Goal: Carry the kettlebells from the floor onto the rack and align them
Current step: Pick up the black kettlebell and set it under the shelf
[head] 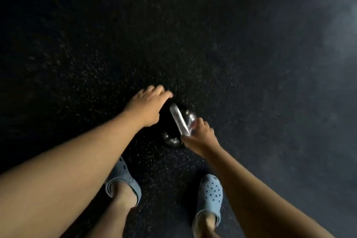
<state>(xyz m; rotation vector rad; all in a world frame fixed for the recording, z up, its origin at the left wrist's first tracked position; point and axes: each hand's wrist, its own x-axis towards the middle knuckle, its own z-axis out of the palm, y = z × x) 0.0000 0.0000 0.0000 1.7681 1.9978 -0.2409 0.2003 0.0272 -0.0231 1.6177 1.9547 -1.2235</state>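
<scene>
A dark kettlebell (174, 121) with a shiny grey handle (178, 120) sits on the black speckled floor in front of my feet. My right hand (199, 135) curls its fingers around the near end of the handle. My left hand (148, 104) hovers over the far left side of the kettlebell, fingers spread and bent, with nothing in it; whether it touches the ball is hidden. No rack is in view.
My two feet in light blue clogs (123, 179) (209, 195) stand just behind the kettlebell. Black rubber flooring (135, 35) fills the view. A pale hazy patch (340, 15) lies at the top right.
</scene>
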